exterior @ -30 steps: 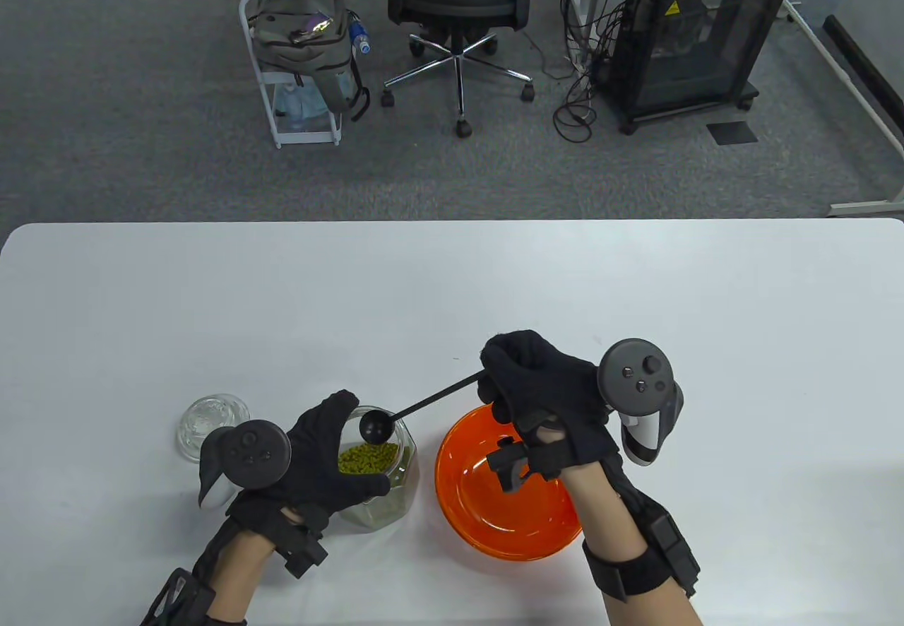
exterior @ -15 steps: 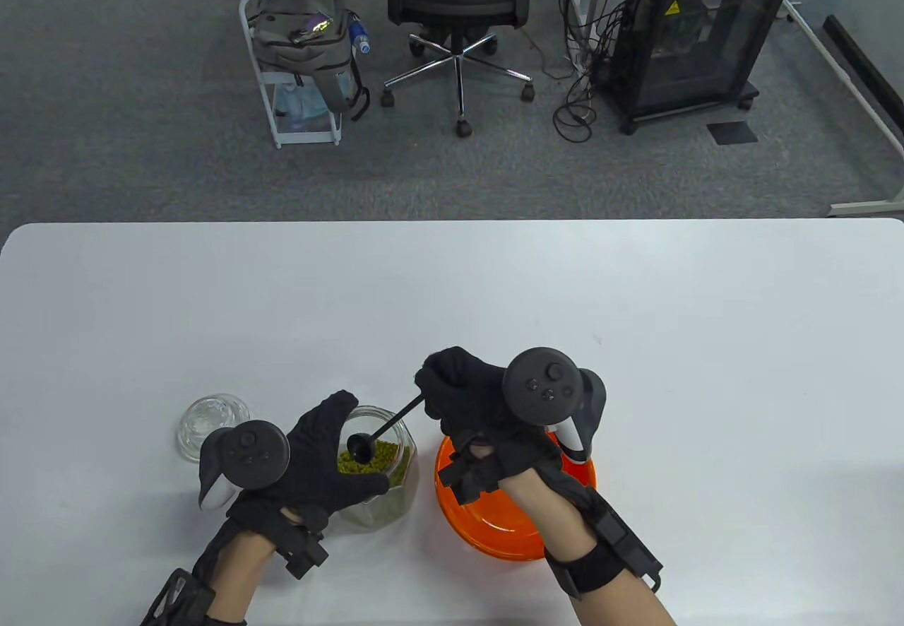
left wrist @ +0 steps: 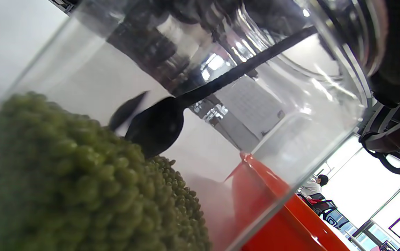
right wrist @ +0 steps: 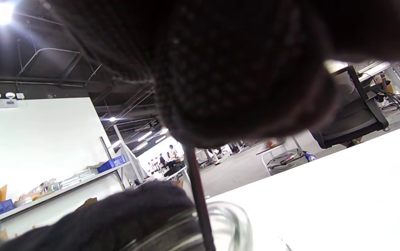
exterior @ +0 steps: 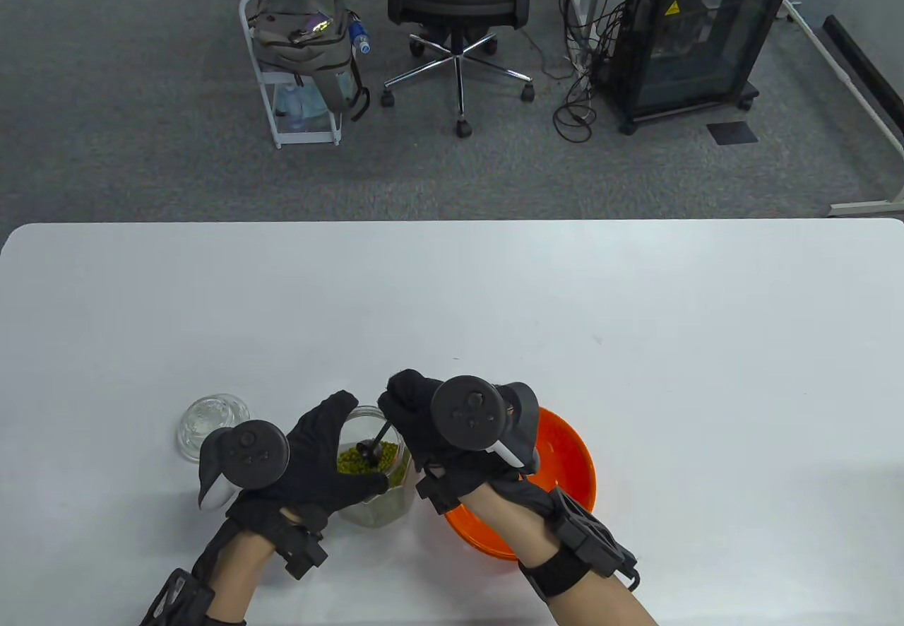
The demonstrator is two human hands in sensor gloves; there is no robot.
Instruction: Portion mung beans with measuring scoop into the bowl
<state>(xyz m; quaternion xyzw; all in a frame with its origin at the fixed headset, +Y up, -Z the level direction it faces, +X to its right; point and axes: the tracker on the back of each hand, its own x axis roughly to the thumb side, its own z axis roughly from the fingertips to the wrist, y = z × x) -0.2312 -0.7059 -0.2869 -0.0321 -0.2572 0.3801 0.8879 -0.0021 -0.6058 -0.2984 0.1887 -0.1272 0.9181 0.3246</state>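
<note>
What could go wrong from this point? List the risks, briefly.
1. The scoop is only touching the top of the mung beans; a shallow dig would likely give a short portion.
2. The right hand holds the long handle at its far end, so a loaded scoop may tip and spill on the way over the jar rim to the orange bowl.
3. The left hand steadies the jar; a looser grip could let it shift.

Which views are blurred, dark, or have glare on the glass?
Table view: sharp, evenly lit. Left wrist view: the mung beans nearest the lens are out of focus, and reflections streak the glass jar. Right wrist view: the right hand fills the top as a dark blur; a ceiling lamp flares at top left.
</note>
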